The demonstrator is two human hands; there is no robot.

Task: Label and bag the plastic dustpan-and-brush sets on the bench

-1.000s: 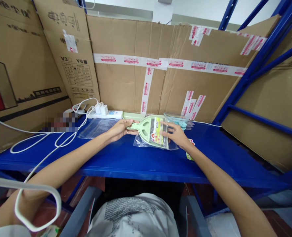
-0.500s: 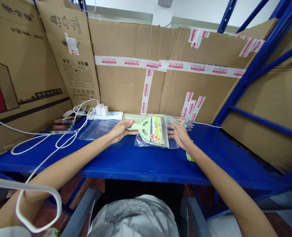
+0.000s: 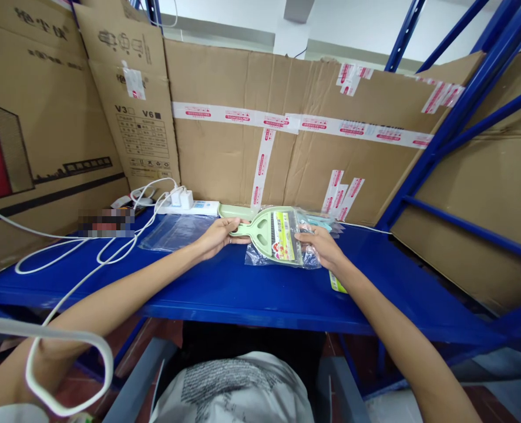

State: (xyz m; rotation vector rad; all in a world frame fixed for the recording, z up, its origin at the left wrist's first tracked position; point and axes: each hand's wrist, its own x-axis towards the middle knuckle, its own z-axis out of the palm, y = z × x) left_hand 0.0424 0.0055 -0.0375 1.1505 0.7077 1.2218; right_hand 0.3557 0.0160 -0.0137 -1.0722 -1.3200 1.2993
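A light green dustpan (image 3: 262, 220) with a dark-bristled brush and a colourful label card (image 3: 283, 236) lies partly inside a clear plastic bag (image 3: 258, 257). Its handle is in the closed fingers of my left hand (image 3: 218, 238). On the other side, my right hand (image 3: 324, 245) pinches the bag near its right end, thumb on top. The handle sticks out of the bag at the left. Both hands are just above the blue table (image 3: 242, 294).
Behind the dustpan lies another light green piece (image 3: 236, 211). Light blue pieces in clear wrap (image 3: 324, 222) lie behind my right hand, and a yellow-green card (image 3: 337, 283) below that wrist. Flat clear bags (image 3: 176, 230), a power strip (image 3: 205, 207) and white cables (image 3: 106, 258) are at left.
My right hand's fingers, spread behind the bag before, have closed on its right end. The dustpan and my left hand have shifted slightly right.
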